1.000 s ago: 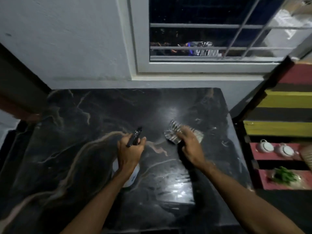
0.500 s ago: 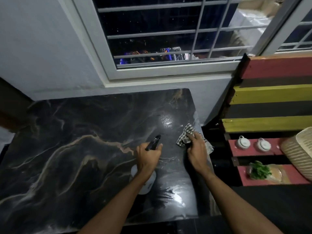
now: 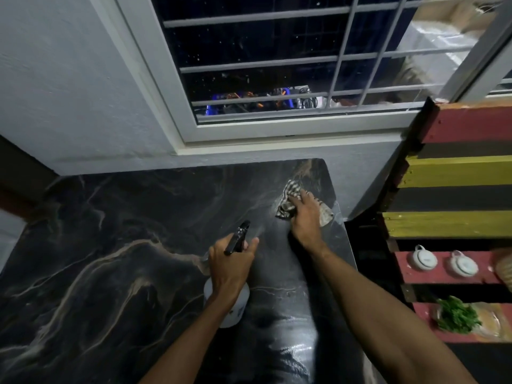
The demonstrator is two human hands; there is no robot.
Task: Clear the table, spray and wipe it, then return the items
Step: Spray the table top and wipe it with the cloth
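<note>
The left hand (image 3: pixel 231 266) clamps its fingers round one spray bottle (image 3: pixel 228 307); the right hand's (image 3: pixel 306 214) flat fingers press one cloth (image 3: pixel 288 194) onto the tabletop (image 3: pixel 110 245); two cups (image 3: pixel 425 259) (image 3: pixel 464 264) sit nearby.

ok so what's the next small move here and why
Probably drag the checked cloth back toward the near edge. The right hand presses it down by the far right corner of the table, and a wet sheen shows nearer the person. The left hand grips the spray bottle, so wiping falls to the right.

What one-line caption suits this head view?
Left hand grips spray bottle; right hand presses checked cloth on marble table.
</note>
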